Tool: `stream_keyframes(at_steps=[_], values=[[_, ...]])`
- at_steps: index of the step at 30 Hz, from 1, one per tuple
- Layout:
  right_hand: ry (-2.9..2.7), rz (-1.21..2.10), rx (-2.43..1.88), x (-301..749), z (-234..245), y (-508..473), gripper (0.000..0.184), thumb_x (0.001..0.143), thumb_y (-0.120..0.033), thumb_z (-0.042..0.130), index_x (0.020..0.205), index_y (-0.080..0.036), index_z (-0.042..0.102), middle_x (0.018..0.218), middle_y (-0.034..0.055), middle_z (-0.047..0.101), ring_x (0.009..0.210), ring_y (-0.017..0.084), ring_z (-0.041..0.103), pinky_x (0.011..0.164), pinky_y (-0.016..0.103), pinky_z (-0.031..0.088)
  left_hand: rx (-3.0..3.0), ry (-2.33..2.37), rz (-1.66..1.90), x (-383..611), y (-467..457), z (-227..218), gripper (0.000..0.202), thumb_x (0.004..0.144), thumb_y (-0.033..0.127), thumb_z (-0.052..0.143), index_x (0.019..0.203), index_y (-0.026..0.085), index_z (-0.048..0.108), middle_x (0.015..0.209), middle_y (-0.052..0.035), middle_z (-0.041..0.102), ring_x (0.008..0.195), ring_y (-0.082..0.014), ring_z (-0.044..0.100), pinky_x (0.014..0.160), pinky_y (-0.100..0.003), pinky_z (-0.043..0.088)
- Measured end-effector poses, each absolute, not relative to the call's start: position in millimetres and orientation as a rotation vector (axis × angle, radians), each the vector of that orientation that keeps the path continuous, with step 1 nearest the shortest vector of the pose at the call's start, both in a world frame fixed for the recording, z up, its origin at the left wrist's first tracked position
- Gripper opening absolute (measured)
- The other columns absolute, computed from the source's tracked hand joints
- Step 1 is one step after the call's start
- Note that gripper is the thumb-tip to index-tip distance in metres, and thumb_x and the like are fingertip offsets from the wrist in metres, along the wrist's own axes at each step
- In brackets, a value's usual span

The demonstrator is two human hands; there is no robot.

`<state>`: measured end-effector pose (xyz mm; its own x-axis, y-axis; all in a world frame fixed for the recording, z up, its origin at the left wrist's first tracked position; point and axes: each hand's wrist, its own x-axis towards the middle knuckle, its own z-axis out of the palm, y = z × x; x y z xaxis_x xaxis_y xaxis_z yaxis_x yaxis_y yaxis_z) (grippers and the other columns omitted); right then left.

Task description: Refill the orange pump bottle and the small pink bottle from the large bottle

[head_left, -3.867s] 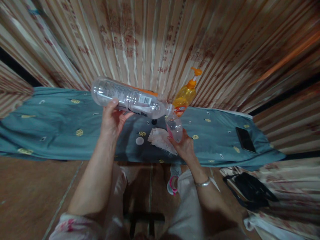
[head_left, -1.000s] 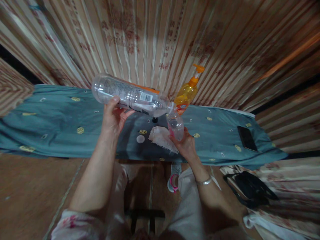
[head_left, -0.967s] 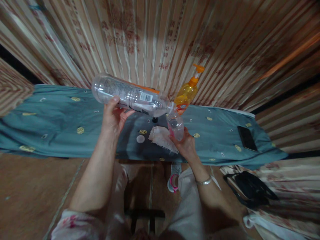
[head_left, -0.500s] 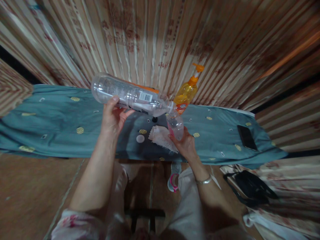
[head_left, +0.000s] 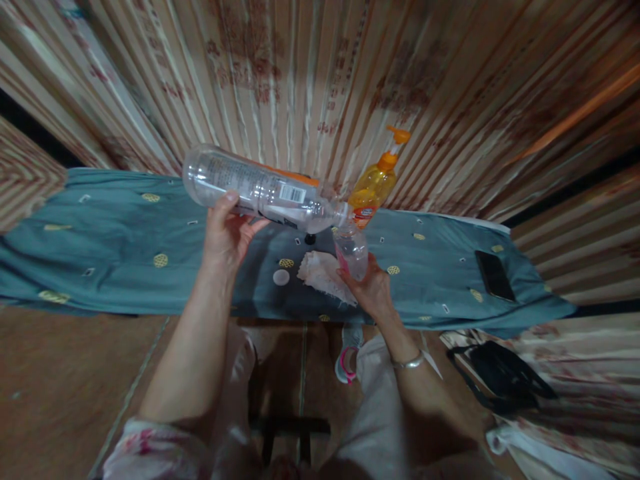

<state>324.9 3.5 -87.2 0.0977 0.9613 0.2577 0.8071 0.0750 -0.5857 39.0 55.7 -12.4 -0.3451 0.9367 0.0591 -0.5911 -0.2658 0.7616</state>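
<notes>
My left hand [head_left: 226, 233] grips a large clear plastic bottle [head_left: 260, 193] from below and holds it tipped on its side, mouth toward the right. That mouth meets the top of a small clear bottle [head_left: 351, 250], which my right hand [head_left: 373, 290] holds upright by its lower part. Both bottles hang above a table covered in a teal cloth [head_left: 125, 247]. A crumpled whitish cloth [head_left: 323, 275] lies on the table just under the small bottle.
An orange pump bottle [head_left: 373, 190] stands behind the small bottle against striped curtains. A white round cap [head_left: 281, 277] and a small dark cap [head_left: 310, 239] lie on the cloth. A black phone [head_left: 493, 275] rests at the right end. A dark bag [head_left: 500, 383] sits on the floor.
Nothing has visibly changed beyond a slight shift of the camera; both hands keep the two bottles mouth to mouth.
</notes>
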Motion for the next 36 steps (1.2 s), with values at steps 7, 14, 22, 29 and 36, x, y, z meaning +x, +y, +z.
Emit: stream_keyframes(at_steps=[7, 14, 22, 29, 36], values=[[-1.729, 0.318, -1.746, 326.0, -90.0, 4.5, 0.097, 0.082, -0.088, 0.057, 0.135, -0.008, 0.063, 0.106, 0.0252, 0.081, 0.094, 0.04, 0.079, 0.081, 0.051, 0.062, 0.599, 0.79, 1.823, 40.9, 55.2, -10.7, 0.035, 0.057, 0.039, 0.089, 0.082, 0.028, 0.068, 0.075, 0.0046, 0.069, 0.073, -0.0177, 0.064, 0.076, -0.037, 0.061], [-1.726, 0.338, -1.755, 325.1, -87.1, 3.3, 0.083, 0.083, -0.077, 0.065, 0.135, -0.011, 0.063, 0.106, 0.0234, 0.082, 0.094, 0.039, 0.079, 0.082, 0.051, 0.062, 0.584, 0.784, 1.812, 41.0, 54.0, -8.1, 0.035, 0.056, 0.037, 0.09, 0.083, 0.029, 0.069, 0.077, 0.0053, 0.071, 0.078, -0.0186, 0.067, 0.077, -0.037, 0.061], [-1.735, 0.333, -1.769, 325.6, -88.4, 4.5, 0.086, 0.082, -0.074, 0.067, 0.135, -0.007, 0.062, 0.109, 0.0261, 0.081, 0.096, 0.04, 0.08, 0.083, 0.05, 0.062, 0.572, 0.789, 1.794, 41.8, 52.5, -5.2, 0.032, 0.058, 0.034, 0.087, 0.084, 0.03, 0.068, 0.081, 0.0035, 0.076, 0.08, -0.0208, 0.07, 0.072, -0.034, 0.064], [-1.756, 0.295, -1.771, 326.0, -90.1, 4.2, 0.075, 0.085, -0.068, 0.069, 0.135, -0.014, 0.061, 0.107, 0.0217, 0.082, 0.095, 0.038, 0.079, 0.082, 0.05, 0.063, 0.578, 0.782, 1.801, 42.5, 51.8, -5.0, 0.031, 0.059, 0.034, 0.087, 0.084, 0.031, 0.069, 0.084, 0.0032, 0.077, 0.084, -0.0214, 0.072, 0.073, -0.035, 0.064], [-1.761, 0.33, -1.814, 324.8, -86.0, 3.1, 0.074, 0.085, -0.062, 0.071, 0.138, -0.012, 0.058, 0.112, 0.0228, 0.081, 0.1, 0.038, 0.079, 0.087, 0.05, 0.062, 0.593, 0.798, 1.804, 42.1, 51.8, -4.8, 0.04, 0.054, 0.037, 0.091, 0.084, 0.03, 0.067, 0.077, 0.0063, 0.073, 0.073, -0.0174, 0.067, 0.075, -0.034, 0.065]])
